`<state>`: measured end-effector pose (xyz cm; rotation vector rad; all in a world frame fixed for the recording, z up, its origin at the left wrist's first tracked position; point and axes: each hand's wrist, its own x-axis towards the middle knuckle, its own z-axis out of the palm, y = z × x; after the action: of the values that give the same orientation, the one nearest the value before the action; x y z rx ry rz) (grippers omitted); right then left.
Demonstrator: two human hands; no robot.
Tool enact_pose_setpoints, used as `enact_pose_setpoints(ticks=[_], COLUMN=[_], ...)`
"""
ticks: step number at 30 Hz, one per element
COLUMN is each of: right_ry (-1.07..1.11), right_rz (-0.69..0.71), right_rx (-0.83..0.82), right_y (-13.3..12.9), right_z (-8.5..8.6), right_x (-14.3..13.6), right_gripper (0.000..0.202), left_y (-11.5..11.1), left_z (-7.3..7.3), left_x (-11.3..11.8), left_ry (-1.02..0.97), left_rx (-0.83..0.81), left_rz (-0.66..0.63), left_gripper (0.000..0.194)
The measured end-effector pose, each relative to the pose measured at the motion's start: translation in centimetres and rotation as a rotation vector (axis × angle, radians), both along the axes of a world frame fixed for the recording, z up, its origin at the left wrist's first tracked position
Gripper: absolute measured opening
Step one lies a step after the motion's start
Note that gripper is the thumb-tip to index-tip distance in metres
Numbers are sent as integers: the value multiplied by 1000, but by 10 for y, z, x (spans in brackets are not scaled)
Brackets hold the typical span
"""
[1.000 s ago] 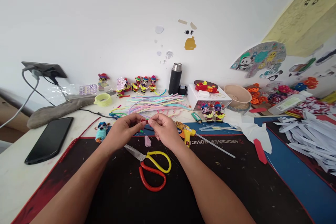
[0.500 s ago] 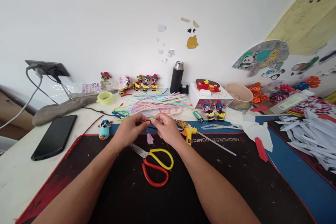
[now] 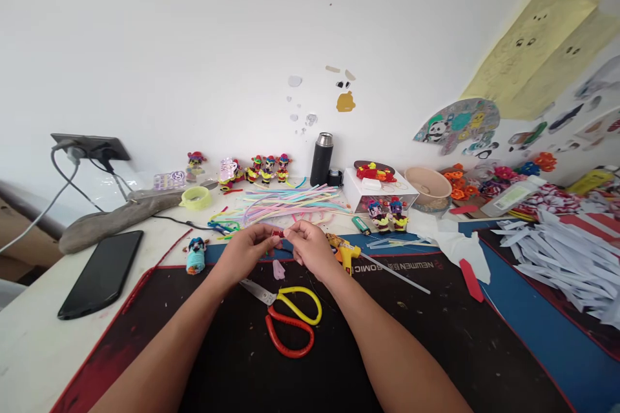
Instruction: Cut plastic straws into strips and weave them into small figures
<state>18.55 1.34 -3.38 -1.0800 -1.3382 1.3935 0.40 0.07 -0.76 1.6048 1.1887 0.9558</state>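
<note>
Between the fingertips of my left hand (image 3: 249, 250) and my right hand (image 3: 307, 246) is a small dark red piece (image 3: 278, 233), pinched from both sides; its kind is too small to make out. Just below the fingers, a pale lilac scrap (image 3: 278, 270) lies on the black mat (image 3: 271, 377). Scissors (image 3: 290, 319) with one yellow and one red handle rest nearer to me, their blade tips partly behind my left wrist. A yellow glue gun (image 3: 346, 251) with a clear glue stick lies just right of my right hand.
Pastel pipe cleaners (image 3: 290, 200) spread behind my hands. Small pipe-cleaner figures (image 3: 268, 170) stand along the wall, and a turquoise one (image 3: 196, 257) lies at left. A phone (image 3: 101, 274) is on the left, a black flask (image 3: 321, 160) at the back, white paper strips (image 3: 566, 264) at right.
The view has tilted up and turned slightly right. My fingers have shifted around the small red piece, which now shows more between the fingertips. The scissors and glue gun have stayed put.
</note>
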Motion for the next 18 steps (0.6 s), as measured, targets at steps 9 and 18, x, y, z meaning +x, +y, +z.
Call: enact_pose_setpoints(ticks=[9,18], right_ry=[56,25], right_rz=[-33,10], right_rx=[23,10], right_y=[3,-2], right_z=[2,1], right_x=[4,-1], right_gripper=[34,34], left_y=[2,3], left_z=[7,2], left_x=[-6,-3], left_ry=[10,20], left_rx=[-34,5], left_rz=[-33,42], left_gripper=[55,51])
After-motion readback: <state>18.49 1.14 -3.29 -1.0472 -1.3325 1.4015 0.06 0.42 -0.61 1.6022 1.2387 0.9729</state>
